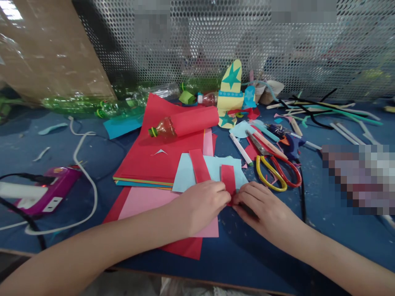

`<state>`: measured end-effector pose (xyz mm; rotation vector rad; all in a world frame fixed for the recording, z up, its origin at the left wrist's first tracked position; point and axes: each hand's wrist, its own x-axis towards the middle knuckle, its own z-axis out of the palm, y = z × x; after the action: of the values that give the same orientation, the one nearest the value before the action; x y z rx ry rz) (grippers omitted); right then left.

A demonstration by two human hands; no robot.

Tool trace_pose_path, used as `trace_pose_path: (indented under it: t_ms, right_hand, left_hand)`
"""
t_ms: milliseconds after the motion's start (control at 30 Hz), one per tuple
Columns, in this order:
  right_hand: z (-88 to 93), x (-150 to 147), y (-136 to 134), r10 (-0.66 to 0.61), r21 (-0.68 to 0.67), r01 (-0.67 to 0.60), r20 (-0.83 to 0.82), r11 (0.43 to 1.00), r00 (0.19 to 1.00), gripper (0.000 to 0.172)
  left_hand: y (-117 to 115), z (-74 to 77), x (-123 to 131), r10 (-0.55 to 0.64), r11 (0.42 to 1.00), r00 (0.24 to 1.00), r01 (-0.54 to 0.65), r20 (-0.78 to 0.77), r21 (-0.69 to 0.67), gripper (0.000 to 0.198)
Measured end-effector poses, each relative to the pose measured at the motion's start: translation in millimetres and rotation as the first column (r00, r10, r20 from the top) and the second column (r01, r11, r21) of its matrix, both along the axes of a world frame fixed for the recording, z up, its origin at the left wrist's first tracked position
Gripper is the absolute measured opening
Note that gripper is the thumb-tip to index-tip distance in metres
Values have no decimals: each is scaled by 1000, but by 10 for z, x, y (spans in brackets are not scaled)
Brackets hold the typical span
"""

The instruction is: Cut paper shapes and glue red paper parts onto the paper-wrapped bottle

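Observation:
My left hand (202,204) and my right hand (262,207) meet at the table's middle, both pinching the lower end of a short red paper strip (228,178). A second, longer red strip (199,165) lies just left of it on a light blue sheet (188,174). Under my left hand lies a pink sheet (145,201) over a red one. Behind these is a stack of coloured paper (151,158) with a red top, and on it a small bottle wrapped in red paper (185,122).
Scissors with yellow and red handles (271,164), a glue gun (285,142) and a white marker (240,149) lie right of the paper. Green plastic bottles (92,106) and a star-decorated paper craft (231,92) stand by the perforated metal wall. A purple power strip (46,193) with cables sits at the left.

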<state>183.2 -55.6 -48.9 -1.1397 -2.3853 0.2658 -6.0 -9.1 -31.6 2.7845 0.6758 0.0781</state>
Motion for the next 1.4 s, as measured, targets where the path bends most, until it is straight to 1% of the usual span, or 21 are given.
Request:
trace_pose_path:
  t_ms: [67,133,200,267,300,400,500,667,800,967,1033,1133,1200,1300,1400]
  right_hand:
    - [6,-3,5,-3,-3,3,12,1000,1000,10]
    - [4,0,4,4,-4,-4,4,1000,1000,9]
    - [-4,9,0,16,-6,-16,-16,1000,1000,9]
    - [-10,20,-3,27,2,-27,-26,1000,999,9]
    - [-11,26,-2,37,8,-37,-22,999,999,10]
    - [-10,45,7,64,21,-64,-20,998,998,10]
    - [-16,60,19,92,45,-90,-38,995,995,10]
    - [-33,75,31,112,53,-109,-60,993,992,12]
    - [-26,77,39,112,46,-109,-66,993,991,12]
    - [-20,58,29,63,9,-62,-49,998,997,12]
    - [-19,44,22,45,17,-45,-27,999,999,13]
    - [-13,25,16,29,30,-29,-6,999,1000,15]
    - [-6,15,15,17,15,-17,12,1000,1000,15]
    - [0,9,14,-1,-19,1,22,1000,1000,12]
    - [-5,20,15,14,-29,-14,5,999,1000,12]
  left_hand:
    - [-11,-6,-5,-16,1000,1000,17,-3,21,17]
    - [-35,19,-9,-32,998,999,33,-27,55,17]
    - [-59,62,-13,-12,997,991,23,-137,77,14]
    - [-65,88,-17,-31,996,982,46,-186,81,13]
    - [-59,86,-20,-34,996,984,49,-177,81,13]
    - [-20,36,-23,-58,996,996,62,-67,68,17]
    - [16,2,-12,-54,998,997,56,-56,38,15]
    - [23,53,5,-25,999,999,26,-47,34,9]
    - [31,96,-16,-11,1000,998,11,-58,-4,12]
    - [53,112,-43,13,997,1000,-11,20,-75,13]
    - [52,104,-38,12,998,1000,-10,22,-63,14]
    - [40,81,-20,-3,1000,1000,3,5,10,18]
    - [34,69,-10,-7,999,1000,7,-4,34,20]
    - [34,72,-3,-5,1000,1000,6,-26,25,19]
    - [34,84,-1,12,1000,999,-12,-42,7,17]
